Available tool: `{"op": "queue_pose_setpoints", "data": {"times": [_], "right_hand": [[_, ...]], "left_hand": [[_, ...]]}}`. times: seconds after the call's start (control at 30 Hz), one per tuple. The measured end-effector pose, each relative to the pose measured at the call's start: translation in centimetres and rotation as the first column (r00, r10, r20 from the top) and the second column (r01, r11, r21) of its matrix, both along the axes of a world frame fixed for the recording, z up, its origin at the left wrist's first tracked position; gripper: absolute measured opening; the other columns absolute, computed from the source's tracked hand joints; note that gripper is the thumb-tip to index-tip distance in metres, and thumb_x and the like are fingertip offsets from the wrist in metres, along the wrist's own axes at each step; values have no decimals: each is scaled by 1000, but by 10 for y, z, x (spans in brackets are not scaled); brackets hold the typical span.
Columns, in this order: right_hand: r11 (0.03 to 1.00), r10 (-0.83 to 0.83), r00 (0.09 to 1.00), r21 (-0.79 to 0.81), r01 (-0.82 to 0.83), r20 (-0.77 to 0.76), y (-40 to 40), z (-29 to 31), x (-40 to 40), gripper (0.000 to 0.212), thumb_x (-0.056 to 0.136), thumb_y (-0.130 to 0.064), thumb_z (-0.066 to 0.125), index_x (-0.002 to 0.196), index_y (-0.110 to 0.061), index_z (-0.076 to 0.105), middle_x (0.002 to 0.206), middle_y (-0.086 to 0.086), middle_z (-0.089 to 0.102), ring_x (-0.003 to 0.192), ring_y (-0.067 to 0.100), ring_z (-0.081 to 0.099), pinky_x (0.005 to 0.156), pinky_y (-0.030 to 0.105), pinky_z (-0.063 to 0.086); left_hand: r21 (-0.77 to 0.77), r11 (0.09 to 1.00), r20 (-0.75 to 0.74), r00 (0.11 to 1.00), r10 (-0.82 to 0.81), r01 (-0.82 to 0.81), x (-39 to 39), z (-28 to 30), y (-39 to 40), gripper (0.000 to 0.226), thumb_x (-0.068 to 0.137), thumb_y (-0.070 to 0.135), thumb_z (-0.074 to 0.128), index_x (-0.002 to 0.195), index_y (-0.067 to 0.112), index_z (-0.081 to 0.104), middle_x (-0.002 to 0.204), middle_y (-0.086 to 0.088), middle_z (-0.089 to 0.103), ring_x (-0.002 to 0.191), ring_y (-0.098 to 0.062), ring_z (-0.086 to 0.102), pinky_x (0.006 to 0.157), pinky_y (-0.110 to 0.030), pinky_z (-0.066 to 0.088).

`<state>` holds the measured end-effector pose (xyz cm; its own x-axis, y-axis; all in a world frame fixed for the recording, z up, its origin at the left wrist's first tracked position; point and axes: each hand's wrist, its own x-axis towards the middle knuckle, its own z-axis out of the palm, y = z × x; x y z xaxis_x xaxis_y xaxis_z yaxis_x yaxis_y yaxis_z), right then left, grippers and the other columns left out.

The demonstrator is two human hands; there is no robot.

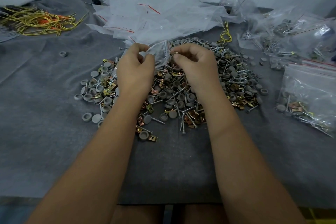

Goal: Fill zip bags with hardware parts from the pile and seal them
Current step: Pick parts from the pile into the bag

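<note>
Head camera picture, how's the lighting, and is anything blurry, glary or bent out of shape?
Head view: soft, even light with faint shadows on the grey cloth; white glare patches on the empty zip bags; forearms stretch and the table edge bows from the wide-angle lens; the hardware pile is fairly sharp, far corners softer.

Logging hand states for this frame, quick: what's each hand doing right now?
Left hand: closed, pinching the small zip bag at its edge.
Right hand: closed, pinching a thin metal part at the bag's mouth.

pile [181,94] centre on cloth [45,132] | empty bags [154,18] behind | filled bags [309,96] right | cords [40,20] far left
</note>
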<state>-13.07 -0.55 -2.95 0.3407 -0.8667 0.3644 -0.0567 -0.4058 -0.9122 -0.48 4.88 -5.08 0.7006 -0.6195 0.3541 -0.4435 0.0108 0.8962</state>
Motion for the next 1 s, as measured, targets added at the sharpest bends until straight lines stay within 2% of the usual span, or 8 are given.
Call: {"op": "queue_pose_setpoints", "data": {"times": [0.13,0.2,0.3,0.43,0.57,0.67,0.77,1.0], "right_hand": [[996,23,998,81,-27,51,-2,0,-1,19,87,-4,63,82,-21,70,77,1,71,73,12,68,73,26,58],[996,24,998,86,-30,66,-3,0,-1,18,86,-4,64,83,-21,70,79,1,71,77,14,68,77,29,58],[996,23,995,79,-31,102,-3,0,-1,22,85,-5,66,82,-25,72,77,-5,70,77,11,66,76,25,56],[996,45,989,69,-55,140,-3,-1,1,21,86,1,66,88,-20,72,81,-2,72,75,8,67,73,20,54],[985,-66,997,-163,57,-51,0,-8,7,15,83,-11,73,92,-23,75,99,-4,63,88,6,61,75,11,47],[950,-146,969,-303,81,-200,0,-14,11,14,83,-19,75,95,-26,76,104,-7,48,107,13,51,86,17,44],[923,-174,946,-379,60,-274,0,-18,12,17,84,-20,73,100,-23,76,107,0,52,110,19,50,89,31,47],[911,-189,938,-409,57,-291,0,-18,12,20,86,-22,72,105,-22,75,107,2,56,106,18,52,88,32,47]], "left_hand": [[1,1000,4,1000,-1,1,0,0,0,19,90,21,51,104,28,61,59,7,51,48,-3,44,50,-24,38],[1,1000,5,1000,-2,2,0,0,0,19,90,21,51,104,27,61,60,7,51,47,-2,43,48,-21,38],[-3,1000,-1,1000,-4,4,0,0,0,22,90,20,50,107,23,63,59,7,51,46,-2,43,45,-17,37],[2,1000,-11,1000,-18,18,-1,1,1,20,90,20,51,104,23,64,58,8,51,50,-8,46,53,-27,41],[28,999,21,999,-38,37,-1,2,1,13,92,22,53,94,29,64,48,11,48,40,-1,40,48,-24,31],[29,998,30,997,-65,64,-1,2,1,14,94,24,53,90,30,65,42,16,49,38,-2,38,47,-25,29],[20,997,32,997,-69,68,-2,2,2,15,95,24,54,87,29,67,43,11,48,40,-2,39,46,-25,30],[4,997,13,997,-73,73,-1,1,0,17,94,18,51,92,24,67,41,13,46,37,-2,37,39,-16,26]]}}
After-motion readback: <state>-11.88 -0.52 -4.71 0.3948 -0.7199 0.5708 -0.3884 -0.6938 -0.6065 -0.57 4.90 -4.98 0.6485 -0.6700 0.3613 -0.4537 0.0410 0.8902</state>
